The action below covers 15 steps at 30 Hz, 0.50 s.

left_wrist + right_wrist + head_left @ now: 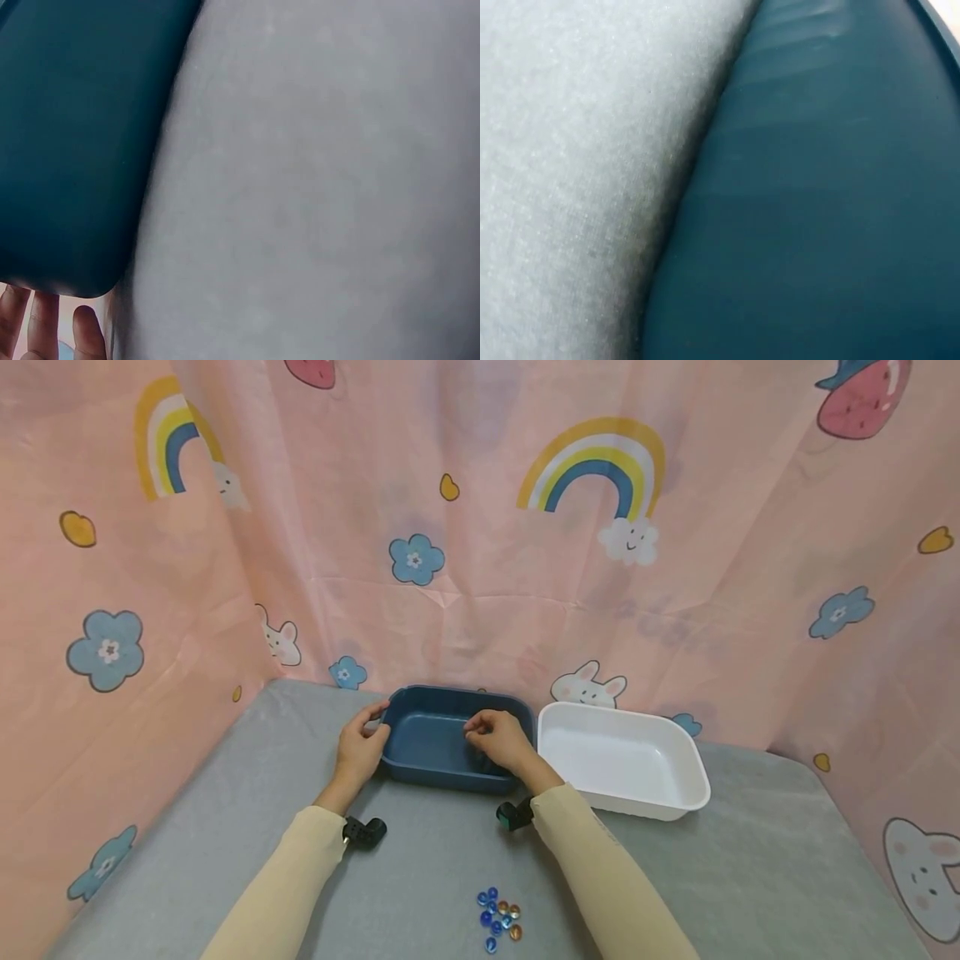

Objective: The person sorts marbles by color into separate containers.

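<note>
A dark blue rectangular tray (427, 778) stands on the grey cloth near the back, its outer wall filling much of both wrist views. At its left end is my left hand (360, 750), thumb and fingers against the edge; in the left wrist view, its fairly straight fingers (43, 322) meet the tray's end. My right hand (501, 742) hovers over the tray's right part, fingers bent and tips close together. Whether anything is between those fingertips is too small to tell. Several glass marbles (497, 927), blue and amber, lie loosely grouped on the cloth between my forearms.
A white rectangular tray (624, 803) stands right beside the blue one. The grey cloth (780, 860) covers the table. Behind and to both sides hangs a pink printed curtain (480, 635), close to the trays' far edges.
</note>
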Motion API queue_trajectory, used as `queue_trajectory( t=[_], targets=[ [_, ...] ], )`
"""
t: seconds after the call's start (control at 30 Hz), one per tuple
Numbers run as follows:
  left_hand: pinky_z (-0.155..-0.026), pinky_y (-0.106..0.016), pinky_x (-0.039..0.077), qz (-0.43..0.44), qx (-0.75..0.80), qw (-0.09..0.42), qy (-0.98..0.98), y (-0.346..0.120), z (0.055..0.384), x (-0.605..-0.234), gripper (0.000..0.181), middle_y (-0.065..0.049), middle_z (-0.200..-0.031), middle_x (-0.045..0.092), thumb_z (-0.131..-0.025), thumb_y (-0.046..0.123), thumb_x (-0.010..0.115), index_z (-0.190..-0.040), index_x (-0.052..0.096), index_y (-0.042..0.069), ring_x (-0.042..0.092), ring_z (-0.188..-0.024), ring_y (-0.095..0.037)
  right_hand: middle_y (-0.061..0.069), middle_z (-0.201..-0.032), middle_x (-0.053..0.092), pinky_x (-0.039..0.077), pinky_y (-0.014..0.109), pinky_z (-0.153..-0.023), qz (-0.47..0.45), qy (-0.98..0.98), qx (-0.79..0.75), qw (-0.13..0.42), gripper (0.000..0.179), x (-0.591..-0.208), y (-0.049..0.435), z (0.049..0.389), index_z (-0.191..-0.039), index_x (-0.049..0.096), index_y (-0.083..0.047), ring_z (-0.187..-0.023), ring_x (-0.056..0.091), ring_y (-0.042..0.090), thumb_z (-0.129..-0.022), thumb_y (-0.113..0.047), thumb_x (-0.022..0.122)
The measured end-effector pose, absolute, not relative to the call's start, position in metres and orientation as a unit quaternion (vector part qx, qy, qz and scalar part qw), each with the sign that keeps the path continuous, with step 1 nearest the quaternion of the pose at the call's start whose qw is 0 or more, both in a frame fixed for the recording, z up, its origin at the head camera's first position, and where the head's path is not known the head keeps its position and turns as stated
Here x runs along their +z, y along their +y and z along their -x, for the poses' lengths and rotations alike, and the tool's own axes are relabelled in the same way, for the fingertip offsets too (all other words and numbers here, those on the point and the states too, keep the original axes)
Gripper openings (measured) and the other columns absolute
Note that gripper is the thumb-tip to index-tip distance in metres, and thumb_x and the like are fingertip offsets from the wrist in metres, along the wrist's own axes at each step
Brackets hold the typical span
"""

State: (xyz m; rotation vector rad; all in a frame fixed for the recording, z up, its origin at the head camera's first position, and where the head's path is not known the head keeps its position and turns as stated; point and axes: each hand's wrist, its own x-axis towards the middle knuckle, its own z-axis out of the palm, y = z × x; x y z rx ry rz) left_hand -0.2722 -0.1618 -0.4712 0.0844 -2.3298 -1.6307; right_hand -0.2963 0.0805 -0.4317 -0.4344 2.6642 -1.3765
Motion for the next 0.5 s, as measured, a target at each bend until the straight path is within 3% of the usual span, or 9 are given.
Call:
queue_trajectory(
  t=[0.23, 0.5],
  targets=[
    [-0.058, -0.023, 0.043, -0.032, -0.563, 0.148, -0.812, -0.1625, 0.2725, -0.4698, 0.041, -0.010, -0.130, 0.059, -0.090, 0.011, 0.054, -0.130, 0.061, 0.017, 0.052, -0.072, -0.013, 0.013, -0.083, 0.069, 0.045, 0.024, -0.057, 0.131, 0.872, -0.466, 0.071, 0.011, -0.4322, 0.0768, 0.3013, -0.098, 0.069, -0.005, -0.069, 0.064, 0.022, -0.088, -0.010, 0.065],
    [-0.055, -0.022, 0.043, -0.030, -0.568, 0.150, -0.809, -0.1621, 0.2732, -0.4715, 0.041, -0.011, -0.130, 0.059, -0.090, 0.010, 0.054, -0.130, 0.061, 0.015, 0.051, -0.068, -0.010, 0.005, -0.076, 0.066, 0.046, 0.023, -0.053, 0.136, 0.889, -0.432, 0.069, 0.010, -0.4386, 0.0726, 0.3035, -0.096, 0.070, -0.006, -0.060, 0.057, 0.011, -0.088, -0.011, 0.065]
  ],
)
